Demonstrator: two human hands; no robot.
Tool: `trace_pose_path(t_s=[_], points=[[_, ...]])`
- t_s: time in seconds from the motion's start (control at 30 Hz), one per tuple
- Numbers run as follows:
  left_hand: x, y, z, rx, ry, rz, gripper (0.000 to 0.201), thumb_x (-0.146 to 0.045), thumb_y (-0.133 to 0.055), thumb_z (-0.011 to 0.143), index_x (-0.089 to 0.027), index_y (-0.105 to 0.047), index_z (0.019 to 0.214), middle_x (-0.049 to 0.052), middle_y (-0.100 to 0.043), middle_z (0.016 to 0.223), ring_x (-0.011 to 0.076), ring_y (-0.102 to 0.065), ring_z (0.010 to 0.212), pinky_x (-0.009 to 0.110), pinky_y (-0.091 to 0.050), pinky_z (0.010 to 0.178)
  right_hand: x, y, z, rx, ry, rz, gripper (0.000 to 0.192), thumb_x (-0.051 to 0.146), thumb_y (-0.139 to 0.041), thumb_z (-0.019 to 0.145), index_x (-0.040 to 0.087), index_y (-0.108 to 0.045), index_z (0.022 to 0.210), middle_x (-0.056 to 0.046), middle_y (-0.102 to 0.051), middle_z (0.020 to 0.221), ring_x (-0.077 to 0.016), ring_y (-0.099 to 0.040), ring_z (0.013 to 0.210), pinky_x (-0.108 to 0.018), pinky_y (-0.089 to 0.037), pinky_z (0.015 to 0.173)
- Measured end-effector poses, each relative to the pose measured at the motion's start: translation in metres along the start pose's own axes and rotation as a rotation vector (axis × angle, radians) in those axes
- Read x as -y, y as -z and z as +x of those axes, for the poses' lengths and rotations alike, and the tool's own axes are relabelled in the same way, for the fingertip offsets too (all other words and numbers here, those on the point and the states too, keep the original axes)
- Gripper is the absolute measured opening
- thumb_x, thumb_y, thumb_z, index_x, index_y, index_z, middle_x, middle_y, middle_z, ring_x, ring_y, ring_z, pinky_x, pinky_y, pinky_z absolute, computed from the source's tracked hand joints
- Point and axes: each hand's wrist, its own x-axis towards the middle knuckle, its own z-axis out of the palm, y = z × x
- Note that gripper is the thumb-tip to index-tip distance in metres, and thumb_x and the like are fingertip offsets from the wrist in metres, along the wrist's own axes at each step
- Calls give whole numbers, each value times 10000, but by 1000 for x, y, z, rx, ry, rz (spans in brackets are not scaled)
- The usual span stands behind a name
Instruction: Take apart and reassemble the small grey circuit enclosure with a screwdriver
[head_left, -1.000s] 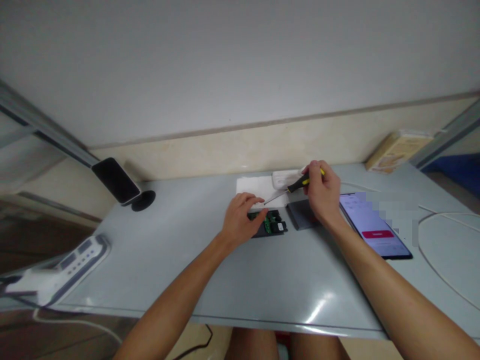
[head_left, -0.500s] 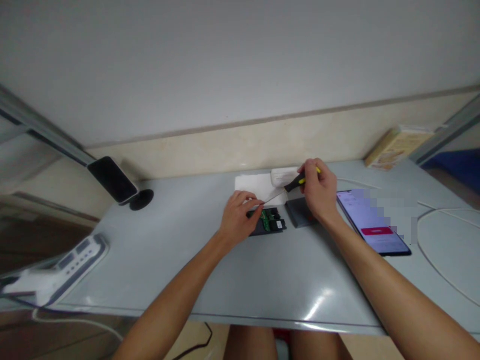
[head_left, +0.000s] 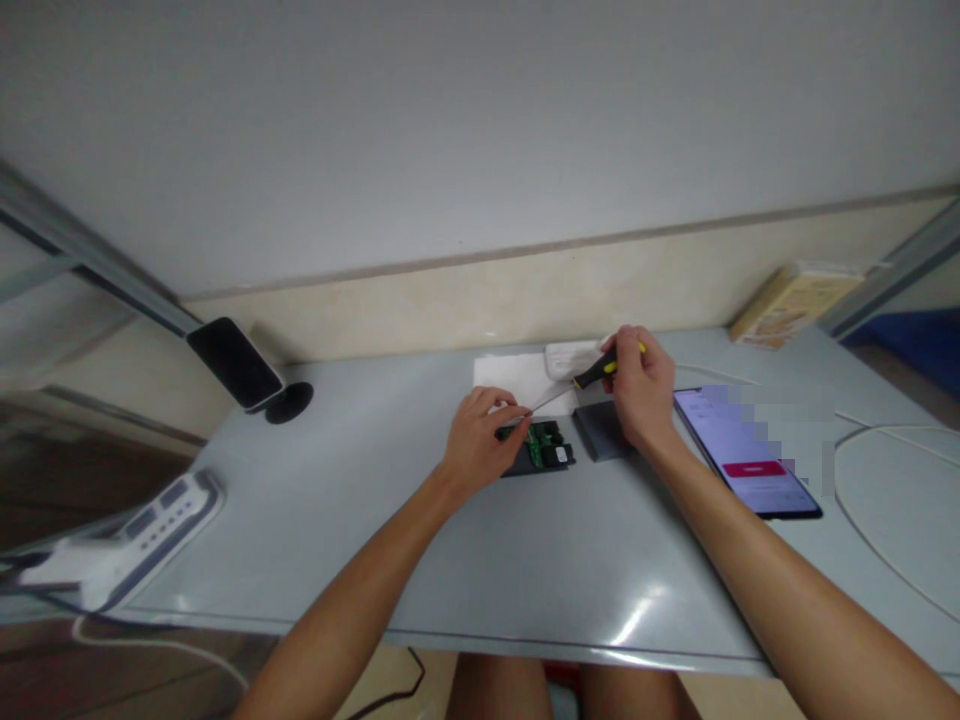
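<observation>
My right hand point(head_left: 646, 388) grips a screwdriver point(head_left: 597, 369) with a black and yellow handle. The thin shaft slants down to the left, toward the fingertips of my left hand point(head_left: 480, 435). There, thumb and index finger are pinched together at the tip; anything small between them is too tiny to make out. Just under my left hand lies an opened black device point(head_left: 553, 455) with a green circuit board, its left part covered by the fingers. A flat dark grey piece point(head_left: 598, 432) rests to its right, partly hidden behind my right hand and wrist.
Behind the hands lie a white sheet point(head_left: 499, 371) and a white object point(head_left: 564, 361). A lit phone point(head_left: 739, 450) and a white cable point(head_left: 847, 500) are on the right, a yellowish box point(head_left: 795, 305) by the wall. On the left stand a black-screened device point(head_left: 236, 362) and a white power strip point(head_left: 161, 530).
The camera view has shifted slightly. Both hands and the screwdriver hold nearly the same pose, with the shaft tip still at my left fingertips.
</observation>
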Motion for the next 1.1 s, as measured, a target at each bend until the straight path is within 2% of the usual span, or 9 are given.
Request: trace_pose_path(t_s=[0.3,1.1], points=[[-1,1,1,-20,44,-10,107,-243,-650,944,-226,-751,916,63,-715,967,192,-626,894,374,-550,817,0,1,1,-25,-13,-9,447,613,-585,910,219,-569,700,77,-429,486,-90,-422,379,-210,-294,347],[-7,6,5,-56,38,-5,108,-249,-630,948,-222,-722,899,61,-708,942,187,-614,870,365,-535,799,3,2,0,-18,60,-20,439,598,-553,941,223,-564,713,77,-425,488,-88,-437,378,-208,-303,349]])
